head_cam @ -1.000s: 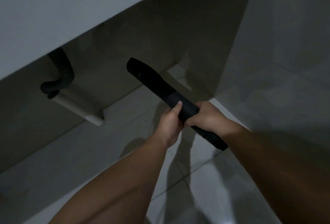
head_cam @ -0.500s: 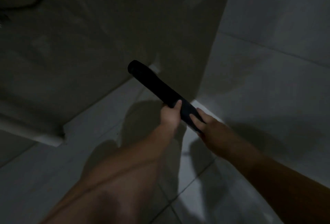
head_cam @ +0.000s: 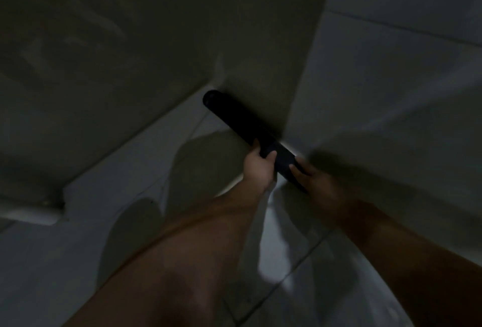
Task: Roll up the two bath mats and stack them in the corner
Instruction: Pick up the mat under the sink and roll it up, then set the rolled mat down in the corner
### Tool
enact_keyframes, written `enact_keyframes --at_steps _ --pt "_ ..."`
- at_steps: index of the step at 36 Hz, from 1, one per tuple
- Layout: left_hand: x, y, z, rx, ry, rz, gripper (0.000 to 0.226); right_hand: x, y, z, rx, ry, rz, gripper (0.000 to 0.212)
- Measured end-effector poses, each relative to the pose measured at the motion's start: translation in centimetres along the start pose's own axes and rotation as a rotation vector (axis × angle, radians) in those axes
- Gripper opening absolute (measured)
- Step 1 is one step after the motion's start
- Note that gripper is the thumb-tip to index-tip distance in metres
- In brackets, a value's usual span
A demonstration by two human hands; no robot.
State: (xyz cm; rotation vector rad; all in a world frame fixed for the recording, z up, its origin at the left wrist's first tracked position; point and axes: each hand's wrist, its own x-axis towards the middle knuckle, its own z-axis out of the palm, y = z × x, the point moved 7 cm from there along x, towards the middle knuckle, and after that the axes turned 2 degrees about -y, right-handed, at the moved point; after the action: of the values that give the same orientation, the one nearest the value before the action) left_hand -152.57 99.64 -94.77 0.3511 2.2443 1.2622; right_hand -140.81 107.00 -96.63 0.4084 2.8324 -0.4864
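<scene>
The rolled bath mat (head_cam: pixel 242 121) is a black, tight roll near the centre of the frame. It runs diagonally, w/ its far end up and to the left and its near end down and to the right. The far end sits low at the foot of the dark wall (head_cam: pixel 260 39), in the corner where this wall meets the floor (head_cam: pixel 125 178). The frame is dim and blurred, so I cannot tell if the roll touches the wall or the floor there.

The left hand (head_cam: pixel 260 167) grips the roll approx. at two thirds of its length, i.e. nearer to the near end. Its thumb lies over the top and its fingers are curled round the other side.

The right hand (head_cam: pixel 317 184) is just beside it, at the near end of the roll. Its fingers (head_cam: pixel 294 170) lie across the top of the mat and look rather straight. The thumb is hidden, so I cannot tell if this hand clamps the roll or only rests on it.

Both forearms come in from the bottom edge and throw shadows on the floor tiles. On the right is a lighter tiled wall (head_cam: pixel 391 78). At lower left a white ledge (head_cam: pixel 34 218) stands out from the wall.
</scene>
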Motion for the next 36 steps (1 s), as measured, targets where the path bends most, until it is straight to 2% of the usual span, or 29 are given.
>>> enact_keyframes --at_steps 7,11,13,14,16,18,20,23,26,27,29,34,36 --pt "-0.1 -0.8 1.6 0.113 -0.118 0.061 0.05 -0.3 -0.3 -0.4 -0.12 -0.104 0.088 0.061" --pt "1.1 0.1 1.4 -0.032 -0.164 -0.002 0.054 2.0 -0.5 -1.9 -0.191 -0.054 0.137 0.053" --pt "1.4 0.3 1.4 -0.038 -0.19 -0.021 0.055 3.1 -1.1 -1.3 -0.307 0.004 0.057 0.047" --pt "1.5 0.0 1.6 -0.016 -0.214 -0.016 0.054 3.4 -0.8 -0.8 -0.361 -0.009 0.054 0.051" --pt "1.9 -1.0 2.3 0.025 -0.243 -0.013 0.052 3.9 0.8 1.4 -0.355 0.076 0.055 0.056" --pt "4.1 -3.1 2.7 0.17 -0.212 0.056 0.048 4.1 0.7 2.8 -0.405 0.06 -0.042 0.057" --pt "4.1 -3.0 2.8 0.086 -0.232 0.079 0.046 3.1 -0.4 1.1 -0.472 0.022 -0.068 0.066" --pt "1.2 -0.2 1.9 0.507 -0.222 0.218 0.054 2.4 -0.4 0.8 -0.339 -0.069 -0.031 0.073" --pt "-1.0 0.6 1.8 0.595 -0.285 0.206 0.073 1.7 -1.1 0.0 -0.307 -0.041 -0.038 0.082" --pt "-1.2 0.6 1.7 0.646 -0.287 0.226 0.073 1.0 -1.1 -0.2 -0.302 -0.063 -0.021 0.076" --pt "-1.9 1.1 1.3 0.766 -0.279 0.264 0.069 -0.3 -1.3 -1.0 -0.267 -0.086 0.03 0.056" --pt "-3.4 1.7 1.0 0.939 -0.273 0.432 0.063 -2.9 -2.2 -3.4 -0.232 -0.026 0.013 0.054" --pt "-4.2 2.0 1.1 1.008 -0.265 0.529 0.059 -3.9 -2.2 -4.0 -0.188 0.053 0.039 0.055"
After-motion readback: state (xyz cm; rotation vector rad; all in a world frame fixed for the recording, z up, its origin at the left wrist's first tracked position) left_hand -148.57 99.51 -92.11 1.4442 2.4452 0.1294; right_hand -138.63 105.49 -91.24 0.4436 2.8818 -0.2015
